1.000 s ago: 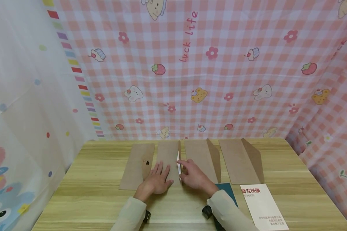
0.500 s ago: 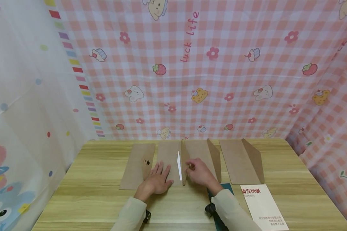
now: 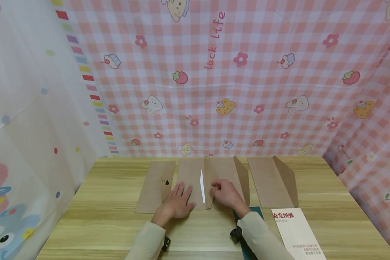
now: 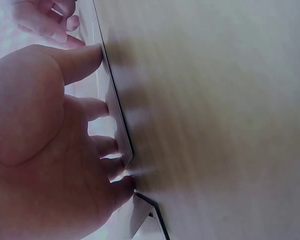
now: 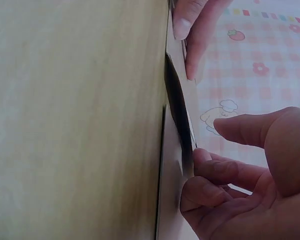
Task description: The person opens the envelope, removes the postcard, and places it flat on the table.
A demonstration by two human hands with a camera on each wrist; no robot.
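Observation:
Spread over a brown paper envelope (image 3: 190, 169), my left hand (image 3: 178, 205) rests with its fingers fairly straight. Between that envelope's body and its turned-out flap (image 3: 208, 196), a white strip (image 3: 202, 187) shows. My right hand (image 3: 227, 195) has curled fingers at the flap's outer edge, over the neighbouring envelope (image 3: 221, 167). In the right wrist view the curled fingertips (image 5: 202, 192) meet the flap's edge, and the thumb stands apart from it. The left wrist view shows the left fingertips and thumb down on the paper.
Left of the hands lies another envelope (image 3: 148, 191) with a small dark mark. At the right is an envelope (image 3: 263, 182) with its flap spread. A dark green card (image 3: 247, 249) lies partly under the right forearm, beside a white card (image 3: 297, 234) with red lettering.
The flap of the envelope under my left hand has swung out to the right, with my right hand following it. More white shows at the opening. The left hand stays put.

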